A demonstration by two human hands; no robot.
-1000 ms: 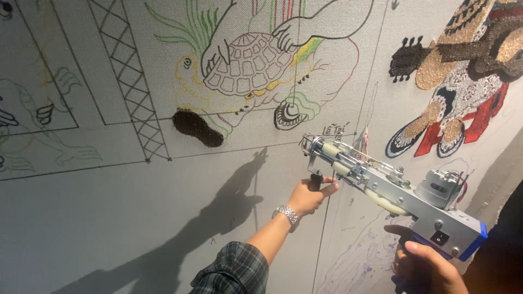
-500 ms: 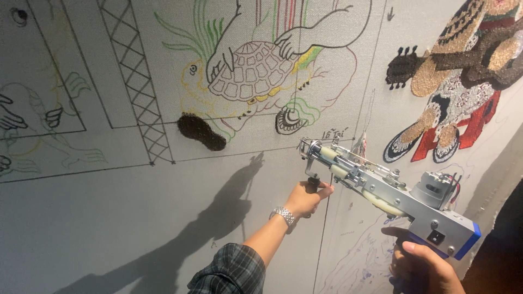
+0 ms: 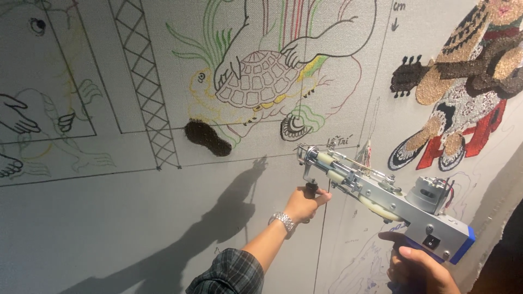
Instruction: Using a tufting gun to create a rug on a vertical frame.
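Observation:
A silver and blue tufting gun point(image 3: 392, 198) points up and left at a stretched grey cloth point(image 3: 136, 218). My left hand point(image 3: 305, 202), with a metal watch on its wrist, grips the gun's black front handle under the barrel. My right hand point(image 3: 417, 269) grips the blue rear handle at the lower right. The gun's needle tip point(image 3: 301, 148) sits just below a drawn turtle point(image 3: 256, 81) and close to the cloth; I cannot tell whether it touches. A dark tufted shoe-shaped patch point(image 3: 207, 137) lies left of the tip.
A tufted figure with a guitar point(image 3: 463, 92) in brown, red and black fills the upper right. A drawn lattice strip point(image 3: 147, 81) and outlined hands and feet point(image 3: 32, 120) mark the left. Thin yarn strands point(image 3: 370, 147) hang near the gun. The gun's shadow point(image 3: 218, 218) falls on the cloth.
The gun and both hands have shifted slightly up and left toward the turtle drawing; the view moved a little. Both grips are unchanged.

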